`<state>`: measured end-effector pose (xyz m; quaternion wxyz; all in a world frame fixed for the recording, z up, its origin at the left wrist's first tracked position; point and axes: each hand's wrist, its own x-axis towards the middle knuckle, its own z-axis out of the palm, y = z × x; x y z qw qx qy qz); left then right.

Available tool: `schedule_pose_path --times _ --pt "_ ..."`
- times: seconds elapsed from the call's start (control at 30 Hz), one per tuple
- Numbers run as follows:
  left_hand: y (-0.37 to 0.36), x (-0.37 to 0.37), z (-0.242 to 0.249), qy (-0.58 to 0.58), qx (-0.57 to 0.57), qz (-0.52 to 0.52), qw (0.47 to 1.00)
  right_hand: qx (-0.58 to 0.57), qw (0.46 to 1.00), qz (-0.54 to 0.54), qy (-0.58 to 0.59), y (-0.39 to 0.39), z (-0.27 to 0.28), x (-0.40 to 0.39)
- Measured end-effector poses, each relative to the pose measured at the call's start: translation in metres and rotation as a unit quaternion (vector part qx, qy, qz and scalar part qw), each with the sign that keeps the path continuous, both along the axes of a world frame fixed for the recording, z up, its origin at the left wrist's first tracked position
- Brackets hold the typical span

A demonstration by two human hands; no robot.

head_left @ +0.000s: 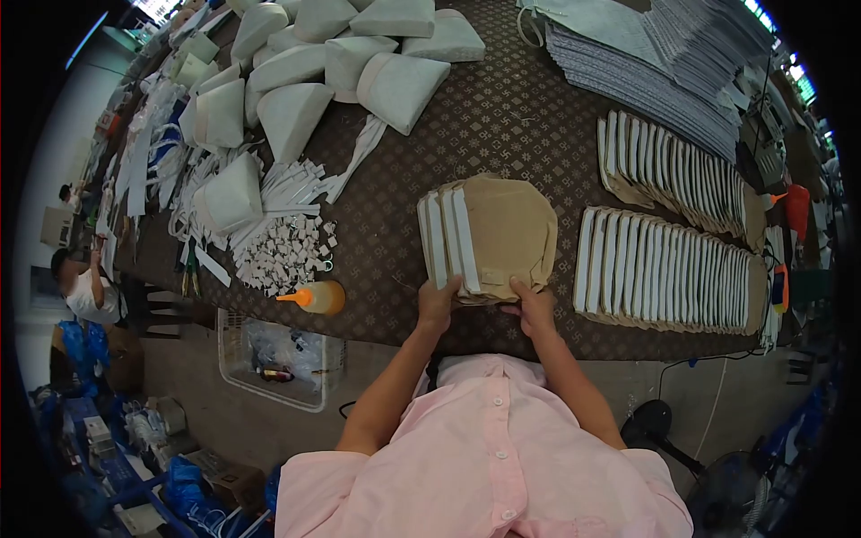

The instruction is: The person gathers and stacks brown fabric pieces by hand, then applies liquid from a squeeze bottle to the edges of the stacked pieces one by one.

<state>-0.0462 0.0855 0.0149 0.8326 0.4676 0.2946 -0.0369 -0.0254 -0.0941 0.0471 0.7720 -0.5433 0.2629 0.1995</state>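
In front of me on the table lies a small fanned stack of tan fabric pieces (511, 224) with rounded ends and white strips along their left sides. My left hand (437, 305) grips the stack's lower left corner, thumb on top. At the lower right edge, my right hand (534, 309) pinches the stack, with its thumb on the top piece and its fingers partly hidden. Farther right are two long fanned rows of similar tan pieces with white strips, a near row (668, 269) and a far row (677, 166).
Pale cap-like fabric shapes (296, 108) are heaped at the back left. Small white pieces (282, 255) and an orange-tipped glue bottle (318, 297) lie left of my hands. Grey sheets (646, 81) are stacked back right. A white plastic basket (229, 359) stands below the table; another person (94, 291) is far left.
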Motion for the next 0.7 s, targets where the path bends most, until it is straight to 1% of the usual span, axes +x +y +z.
schedule_pose_path --times 0.07,0.13,0.17,0.2,0.23,0.27,0.3,0.33,0.37,0.43,0.47,0.5,0.53,0.57,0.6,0.63,0.67,0.7 --pt "0.004 -0.001 0.0 -0.004 -0.02 0.02 1.0 -0.019 1.0 -0.006 -0.008 -0.001 -0.006 0.002" --pt "0.01 -0.003 0.031 0.066 -0.119 0.049 0.989 -0.026 0.999 -0.007 -0.018 -0.003 -0.009 0.003" --pt "0.016 -0.004 0.021 0.068 -0.119 0.051 0.989 -0.033 0.999 -0.008 -0.029 -0.003 -0.011 0.002" --pt "0.023 -0.005 0.001 0.044 -0.095 0.002 0.994 -0.033 0.999 -0.007 -0.026 -0.004 -0.014 0.002" --pt "0.026 -0.006 -0.011 0.021 -0.073 -0.048 0.996 -0.076 0.996 0.002 -0.047 -0.005 -0.017 0.003" --pt "0.029 -0.007 -0.023 0.023 -0.074 -0.048 0.996 -0.119 0.991 0.009 -0.067 -0.007 -0.019 0.003" --pt "0.029 -0.007 -0.025 0.018 -0.04 -0.071 0.997 -0.12 0.991 0.008 -0.066 -0.006 -0.015 0.002" --pt "0.029 -0.006 -0.028 0.012 -0.007 -0.095 0.995 -0.193 0.972 0.004 -0.13 -0.006 -0.01 0.001" --pt "0.026 -0.007 -0.03 0.012 -0.009 -0.098 0.995 -0.266 0.945 -0.001 -0.193 -0.006 -0.005 0.001" --pt "0.02 -0.008 -0.016 0.025 -0.067 -0.046 0.996 -0.26 0.947 -0.01 -0.188 -0.005 0.001 0.004" --pt "0.018 -0.008 -0.011 0.026 -0.068 -0.048 0.996 -0.25 0.951 -0.017 -0.182 -0.003 0.002 0.004" --pt "0.017 -0.008 -0.007 0.036 -0.099 -0.023 0.994 -0.252 0.95 -0.019 -0.181 -0.002 0.001 0.003" --pt "0.016 -0.007 -0.003 0.046 -0.13 0.001 0.99 -0.192 0.967 -0.035 -0.162 0.0 -0.002 0.002" --pt "0.02 -0.005 0.001 0.046 -0.131 0.0 0.99 -0.131 0.98 -0.05 -0.142 0.0 -0.005 0.001" --pt "0.028 -0.001 0.006 0.083 0.123 -0.125 0.981 -0.132 0.98 -0.051 -0.142 0.0 -0.009 0.002" --pt "0.033 0.001 0.008 0.113 0.367 -0.241 0.891 -0.164 0.975 -0.043 -0.14 -0.001 -0.013 0.001" --pt "0.033 0.002 0.009 0.113 0.366 -0.242 0.892 -0.196 0.97 -0.035 -0.139 -0.002 -0.016 0.0" --pt "0.033 0.003 0.009 0.012 0.503 -0.124 0.855 -0.196 0.97 -0.034 -0.14 -0.002 -0.014 0.001"
